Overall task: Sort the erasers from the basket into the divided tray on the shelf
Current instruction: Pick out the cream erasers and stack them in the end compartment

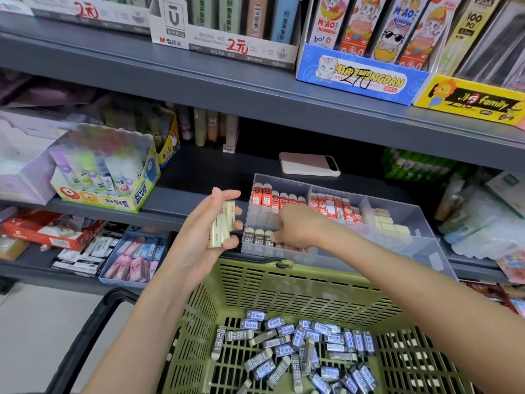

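Grey-and-blue sleeved erasers (298,345), several dozen and too jumbled to count, lay loose on the floor of one green slatted basket (255,291); many sleeves read "2B". At 12 o'clock from the basket, one clear divided tray (426,251) sat on the front edge of a dark grey metal shelf (199,180).

The left hand (210,223), at 9 o'clock of the tray, had its grip closed round a small stack of cream erasers (223,226), at least two. The right hand (295,226) reached into the tray's front-left compartment with fingers curled down among dark-sleeved erasers (258,236), three of them visible beside it and marked "2B". Whether that grip held one could not be told.

Behind them stood about six red-sleeved erasers (272,199). A row of red-and-white ones (335,207) filled the next compartment at 3 o'clock, and bare cream blocks (389,223) the one beyond.

One pink phone (309,163) lay at 12 o'clock of the tray. At 9 o'clock stood a glue-stick box (113,177) reading "POWER GLUE". On the upper shelf (227,89), boxes read "M&G", "2元", "MIAOMENGDAN", "family" and "100 PCS". Pale floor (28,322) showed at 8 o'clock.
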